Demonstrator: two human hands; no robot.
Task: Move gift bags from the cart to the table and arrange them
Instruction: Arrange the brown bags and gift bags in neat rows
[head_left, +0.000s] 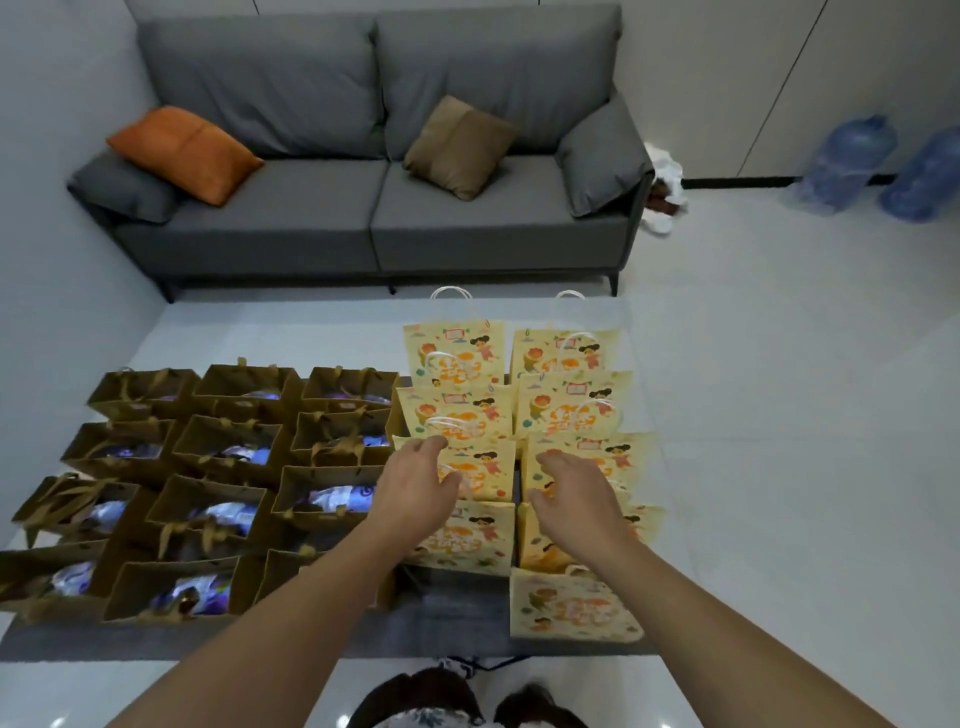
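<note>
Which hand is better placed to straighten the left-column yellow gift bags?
Left. The left hand already hovers over that column's third yellow gift bag; the right hand sits over the right column.

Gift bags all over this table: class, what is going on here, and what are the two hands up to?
A person is arranging gift bags on a low table. Brown bags stand in rows on the left side; yellow cartoon-print bags stand in two columns on the right. The left hand and the right hand, fingers spread, reach over the yellow bags, seemingly straightening them. Neither plainly grips one. A grey sofa stands behind.
</note>
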